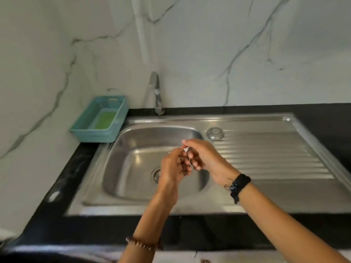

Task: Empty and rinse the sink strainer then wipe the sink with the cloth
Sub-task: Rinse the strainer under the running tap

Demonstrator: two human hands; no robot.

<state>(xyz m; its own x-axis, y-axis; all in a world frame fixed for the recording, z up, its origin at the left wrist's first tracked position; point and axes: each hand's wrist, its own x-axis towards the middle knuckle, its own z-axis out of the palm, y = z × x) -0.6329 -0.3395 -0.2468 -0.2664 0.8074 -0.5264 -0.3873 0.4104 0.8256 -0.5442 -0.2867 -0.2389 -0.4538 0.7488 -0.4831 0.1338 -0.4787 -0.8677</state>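
Note:
My two hands meet above the steel sink basin [133, 149]. My right hand [203, 158] pinches a small white scrap [186, 149] between its fingertips. Close against it, my left hand [172, 168] has its fingers curled, with thin dark bits showing at them; what it holds is unclear. The round metal strainer [215, 133] lies on the drainboard [266, 152], just right of the basin's far corner. The open drain hole [155, 175] is partly hidden behind my left hand. A green cloth [105, 120] lies in a teal basket [98, 136] at the back left.
A chrome tap [156, 93] stands behind the basin against the marble wall, with no water visible from it. Black countertop [57, 186] surrounds the sink. The ridged drainboard stretches to the right.

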